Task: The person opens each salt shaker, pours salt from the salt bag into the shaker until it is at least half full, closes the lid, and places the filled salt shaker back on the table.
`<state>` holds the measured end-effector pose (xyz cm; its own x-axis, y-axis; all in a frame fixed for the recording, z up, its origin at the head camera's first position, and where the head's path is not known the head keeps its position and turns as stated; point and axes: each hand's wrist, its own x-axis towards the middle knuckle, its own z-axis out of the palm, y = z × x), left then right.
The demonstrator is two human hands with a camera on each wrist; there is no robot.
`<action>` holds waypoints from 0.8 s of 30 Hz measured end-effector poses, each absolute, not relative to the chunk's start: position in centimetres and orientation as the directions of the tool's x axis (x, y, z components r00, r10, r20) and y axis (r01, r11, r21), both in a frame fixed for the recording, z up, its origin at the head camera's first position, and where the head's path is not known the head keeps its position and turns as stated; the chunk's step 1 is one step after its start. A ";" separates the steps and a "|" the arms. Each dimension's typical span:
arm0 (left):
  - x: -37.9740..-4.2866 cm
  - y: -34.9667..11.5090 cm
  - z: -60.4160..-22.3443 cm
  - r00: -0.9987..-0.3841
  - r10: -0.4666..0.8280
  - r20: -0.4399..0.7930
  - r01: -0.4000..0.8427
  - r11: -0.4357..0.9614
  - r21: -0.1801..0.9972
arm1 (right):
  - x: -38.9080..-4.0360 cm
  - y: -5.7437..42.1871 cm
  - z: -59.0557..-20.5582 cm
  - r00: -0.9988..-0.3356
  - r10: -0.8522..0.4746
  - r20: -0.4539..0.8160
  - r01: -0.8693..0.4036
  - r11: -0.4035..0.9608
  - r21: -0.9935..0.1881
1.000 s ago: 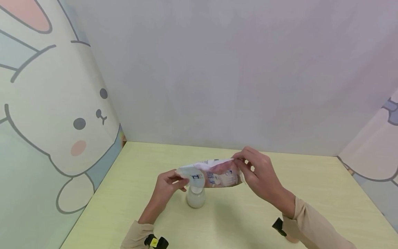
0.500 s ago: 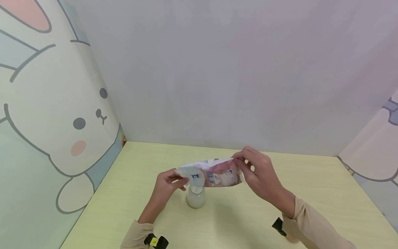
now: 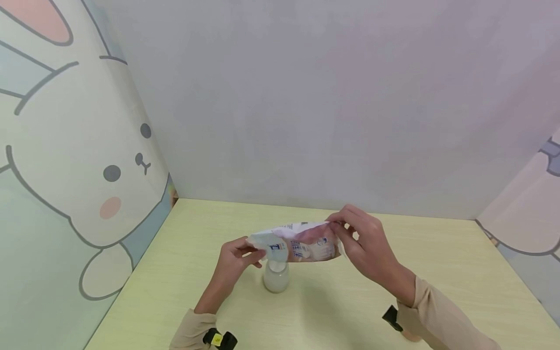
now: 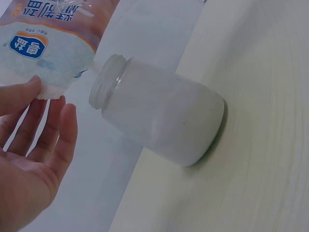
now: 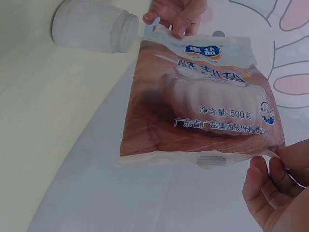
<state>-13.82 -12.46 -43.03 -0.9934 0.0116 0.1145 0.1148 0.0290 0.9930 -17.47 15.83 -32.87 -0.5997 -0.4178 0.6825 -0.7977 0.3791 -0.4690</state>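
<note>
A printed plastic salt bag, marked 500 g, is stretched sideways between both hands above the table. My left hand pinches the pale blue end of it between thumb and fingers. At the other end, my right hand pinches a bottom corner, raised higher. Below the bag's lower left end stands an upright glass jar without a lid, whitish inside. In the left wrist view the bag's torn edge is right at the jar's mouth. From the head, the bag covers part of the jar's neck.
The pale yellow wooden table ends at a grey-white backdrop behind. A rabbit-printed panel closes the left side. Beside the right sleeve a small pinkish thing partly shows.
Almost nothing moves. The bag's lower edge has risen very slightly in the head view; both hands keep their hold and the jar stays put.
</note>
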 end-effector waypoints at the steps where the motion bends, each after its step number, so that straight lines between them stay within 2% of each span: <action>1: -13.8 -12.5 -43.0 -0.993 0.012 0.115 0.116 0.030 0.993 | -17.5 15.8 -32.9 -0.602 -0.417 0.681 -0.796 0.379 -0.472; 24: -14.0 -12.5 -43.4 -0.993 0.009 0.116 0.116 0.022 0.993 | -17.5 15.8 -32.9 -0.596 -0.413 0.689 -0.802 0.361 -0.477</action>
<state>-14.01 -12.52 -43.37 -0.9932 0.0087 0.1160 0.1162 0.0217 0.9930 -17.46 15.77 -32.92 -0.5957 -0.4127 0.6891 -0.8015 0.3611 -0.4766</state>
